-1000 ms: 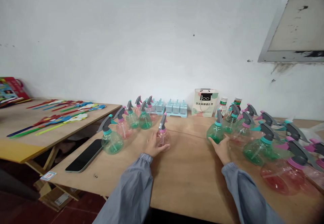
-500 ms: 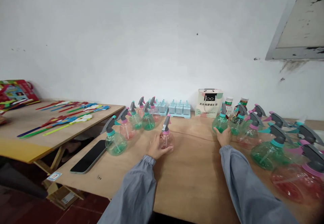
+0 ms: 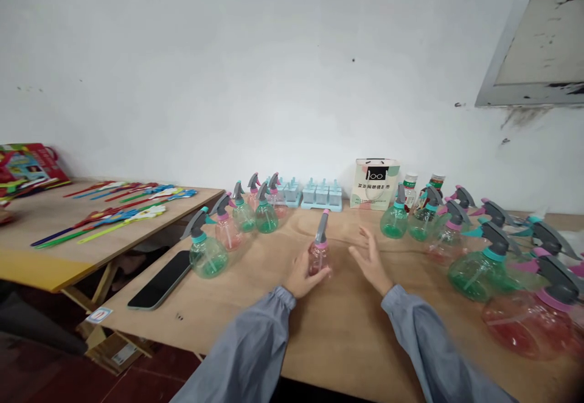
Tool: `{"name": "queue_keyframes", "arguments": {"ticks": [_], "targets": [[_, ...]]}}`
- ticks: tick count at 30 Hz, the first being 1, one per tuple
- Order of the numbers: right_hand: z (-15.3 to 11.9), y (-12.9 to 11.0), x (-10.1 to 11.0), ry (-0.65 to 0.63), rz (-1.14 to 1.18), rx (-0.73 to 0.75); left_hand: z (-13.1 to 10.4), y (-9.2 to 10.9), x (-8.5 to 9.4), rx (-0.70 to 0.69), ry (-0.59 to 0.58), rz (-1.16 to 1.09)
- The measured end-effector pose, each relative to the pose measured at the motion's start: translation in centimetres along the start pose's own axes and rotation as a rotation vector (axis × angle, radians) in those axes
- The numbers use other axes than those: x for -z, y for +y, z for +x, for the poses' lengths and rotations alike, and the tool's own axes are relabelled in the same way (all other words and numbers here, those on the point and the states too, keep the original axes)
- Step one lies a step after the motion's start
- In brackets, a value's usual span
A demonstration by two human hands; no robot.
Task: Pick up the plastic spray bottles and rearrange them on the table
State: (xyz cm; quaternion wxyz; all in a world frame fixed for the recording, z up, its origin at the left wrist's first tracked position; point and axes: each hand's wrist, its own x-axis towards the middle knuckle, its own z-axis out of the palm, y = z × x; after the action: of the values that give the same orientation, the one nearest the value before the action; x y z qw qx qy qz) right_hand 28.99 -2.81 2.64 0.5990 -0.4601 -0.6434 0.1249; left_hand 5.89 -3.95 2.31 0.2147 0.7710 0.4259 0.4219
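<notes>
My left hand [image 3: 303, 276] is wrapped round the lower body of a small pink spray bottle [image 3: 320, 256], which stands upright near the middle of the table [image 3: 337, 318]. To its right, my right hand [image 3: 370, 260] holds nothing, its fingers spread and its palm turned toward the pink bottle. Behind and right of that hand stands a green spray bottle [image 3: 394, 220], apart from the fingers. Left of my left hand, a green spray bottle with a turquoise collar [image 3: 208, 258] stands near a black phone [image 3: 160, 281].
Several pink and green spray bottles [image 3: 486, 269] crowd the right side. Others [image 3: 266, 217] stand at the back left. Pale blue moulds [image 3: 322, 196], a paper bag [image 3: 375, 185] and white-capped bottles line the wall. The left table [image 3: 45, 263] bears colourful strips and a red box.
My left hand and the pink bottle have moved right. My right hand has let go of the green bottle and moved left, its fingers now spread.
</notes>
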Motion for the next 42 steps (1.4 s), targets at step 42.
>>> {"name": "queue_keyframes", "arguments": {"ticks": [42], "targets": [[-0.2,-6.1,3.4,-0.188,0.86,-0.55,1.2,-3.6,1.4,0.057,0.357,0.358]]}}
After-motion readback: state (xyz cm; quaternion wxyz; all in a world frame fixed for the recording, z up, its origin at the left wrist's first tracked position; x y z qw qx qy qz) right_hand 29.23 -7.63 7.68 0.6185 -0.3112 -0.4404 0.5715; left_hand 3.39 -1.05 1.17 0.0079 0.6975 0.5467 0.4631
